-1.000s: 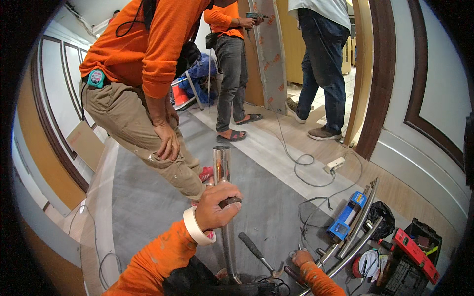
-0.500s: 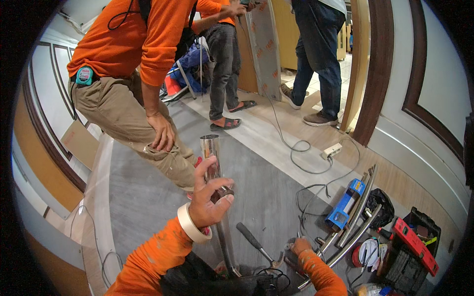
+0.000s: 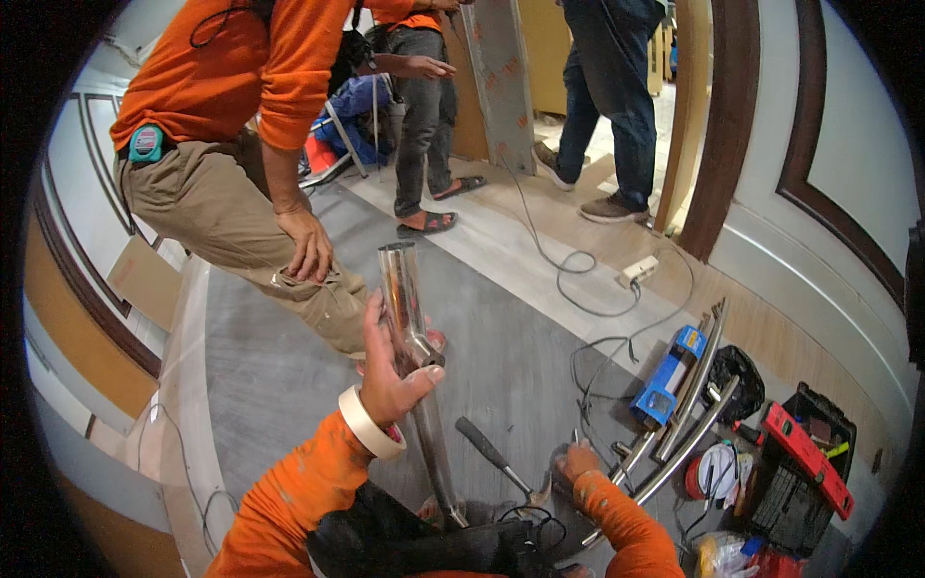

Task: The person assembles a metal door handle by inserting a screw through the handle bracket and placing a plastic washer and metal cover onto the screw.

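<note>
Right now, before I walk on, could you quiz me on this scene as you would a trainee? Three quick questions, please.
1. Multiple choice: what is the left hand touching?
A) the black-handled hammer
B) a shiny metal tube
C) the blue box

2. True or false: a cream tape roll circles the left wrist.

3. Fill in the blank: the long red level lies across the open black ____.

Key: 1. B; 2. True; 3. toolbox

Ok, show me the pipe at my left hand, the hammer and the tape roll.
Pipe (image 3: 434, 453), head view: lower tube.
Hammer (image 3: 481, 442), head view: dark handle.
Tape roll (image 3: 367, 425), head view: outer band.
</note>
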Available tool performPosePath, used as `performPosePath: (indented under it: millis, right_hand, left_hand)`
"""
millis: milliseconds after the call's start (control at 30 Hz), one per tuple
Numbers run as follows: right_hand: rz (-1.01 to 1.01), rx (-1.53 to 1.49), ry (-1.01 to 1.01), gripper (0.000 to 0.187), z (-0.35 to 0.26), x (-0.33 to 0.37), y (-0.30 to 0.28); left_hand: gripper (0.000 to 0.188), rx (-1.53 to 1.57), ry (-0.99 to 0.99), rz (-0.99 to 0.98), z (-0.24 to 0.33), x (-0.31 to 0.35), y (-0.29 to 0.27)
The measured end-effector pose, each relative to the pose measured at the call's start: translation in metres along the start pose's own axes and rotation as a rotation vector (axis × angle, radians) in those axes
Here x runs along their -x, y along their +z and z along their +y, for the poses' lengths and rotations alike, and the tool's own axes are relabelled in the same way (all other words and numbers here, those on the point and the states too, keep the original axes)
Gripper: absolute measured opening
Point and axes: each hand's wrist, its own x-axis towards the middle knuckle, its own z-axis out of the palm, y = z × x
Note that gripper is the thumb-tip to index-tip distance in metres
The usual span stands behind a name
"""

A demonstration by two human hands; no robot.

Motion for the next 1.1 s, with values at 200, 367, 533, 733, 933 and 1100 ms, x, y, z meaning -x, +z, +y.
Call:
performPosePath:
  millis: [200,367,533,733,933,1100]
  right_hand:
    - [0.179,-0.085,0.008,0.035,-0.002,0.001,-0.030]
    - [0.425,-0.171,0.009,0.021,0.009,0.023,-0.077]
    - [0.590,-0.387,0.004,0.016,0.045,0.079,-0.140]
    - [0.494,-1.299,0.314,0.027,0.088,0.162,-0.170]
    - [0.627,-1.777,0.442,0.025,0.067,0.216,-0.133]
    - [0.654,-1.867,0.542,0.017,0.089,0.227,-0.066]
  left_hand:
    - [0.099,0.066,-0.133,-0.058,-0.018,0.009,-0.001]
    - [0.060,0.114,-0.257,-0.047,-0.029,0.026,0.004]
    - [0.043,0.181,-0.497,-0.169,-0.039,0.037,0.007]
    - [0.024,0.075,-0.589,-0.347,-0.069,0.033,0.032]
    - [0.015,-0.084,-0.446,-0.226,-0.052,0.036,0.074]
    - [0.020,-0.253,-0.481,-0.230,-0.075,0.010,0.121]
